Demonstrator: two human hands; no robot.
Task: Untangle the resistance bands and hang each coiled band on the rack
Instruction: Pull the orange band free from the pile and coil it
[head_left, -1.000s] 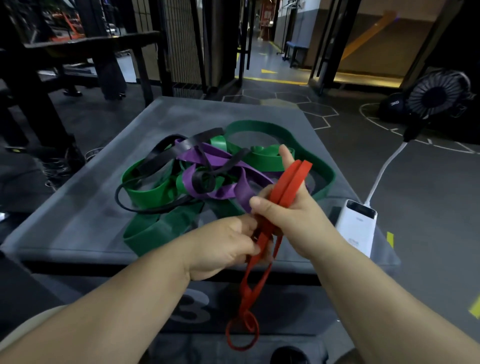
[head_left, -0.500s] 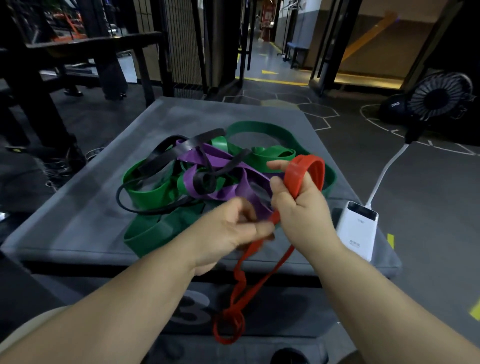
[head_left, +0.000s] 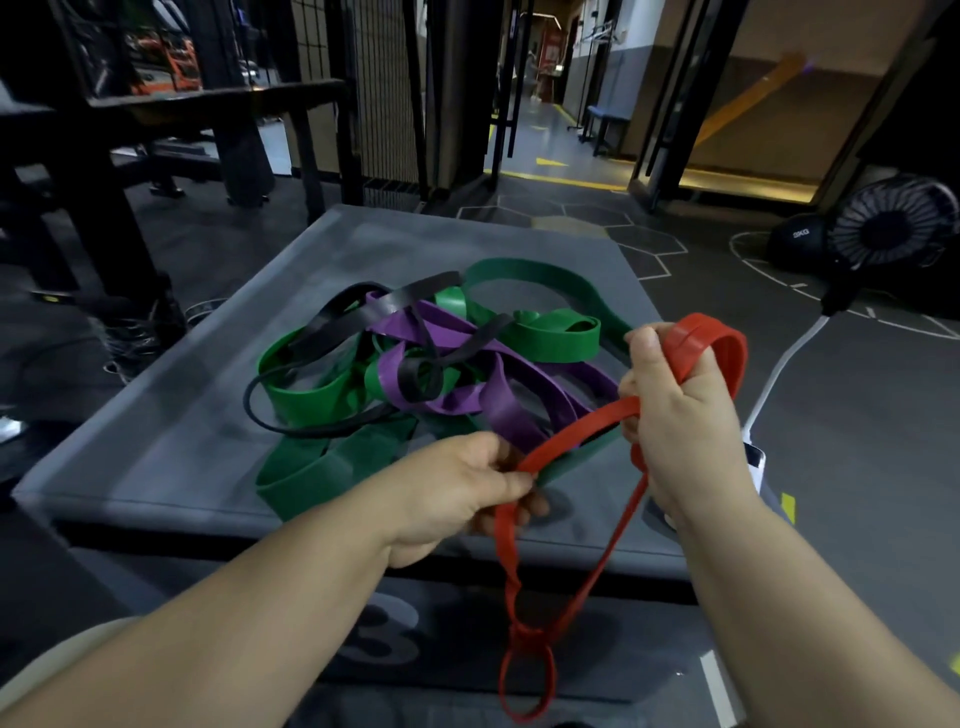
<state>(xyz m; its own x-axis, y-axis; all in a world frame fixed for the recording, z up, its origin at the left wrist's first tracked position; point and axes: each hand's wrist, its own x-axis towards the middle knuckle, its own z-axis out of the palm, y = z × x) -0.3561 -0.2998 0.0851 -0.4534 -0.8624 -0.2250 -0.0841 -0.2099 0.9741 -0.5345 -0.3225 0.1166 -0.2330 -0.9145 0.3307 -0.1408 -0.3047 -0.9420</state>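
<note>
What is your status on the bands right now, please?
Left hand pinches red band; right hand holds its coils. Twisted tail hangs past box edge. Other bands in tangle on box.

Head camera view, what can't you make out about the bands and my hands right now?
- Rack: not identifiable in the head view; the dark frames at left are too dim.
- Left hand: fingers mostly under the hand, so its grip on the red band is unclear.
- Green bands: count hidden where they overlap.
- White device: mostly behind the right hand and wrist.
</note>
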